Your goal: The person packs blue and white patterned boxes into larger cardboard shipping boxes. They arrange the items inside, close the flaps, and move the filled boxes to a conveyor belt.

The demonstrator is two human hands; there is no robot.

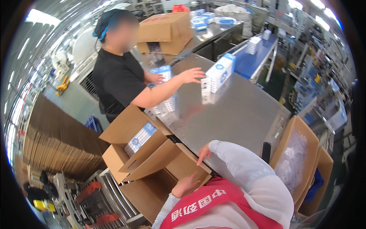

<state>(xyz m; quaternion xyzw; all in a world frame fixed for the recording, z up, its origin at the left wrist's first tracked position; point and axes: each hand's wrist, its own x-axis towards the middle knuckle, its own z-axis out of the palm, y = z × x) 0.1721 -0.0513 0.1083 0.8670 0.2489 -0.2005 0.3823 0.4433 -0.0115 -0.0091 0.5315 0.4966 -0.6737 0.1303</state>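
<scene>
My left hand lies with fingers stretched out against the near wall of an open cardboard box. Above that box's right edge is my right hand, its index finger pointing down near the rim and other fingers partly hidden. I cannot tell whether it touches the cardboard. The part of the box interior that shows holds nothing. Beside it, farther off, a second open cardboard box contains a blue-and-white pack. Both boxes stand against the steel table.
Across the table a co-worker reaches toward a stack of blue-and-white packs, with more packs close by. A blue conveyor carries packs. Flattened cardboard is piled left; a carton of clear plastic stands right.
</scene>
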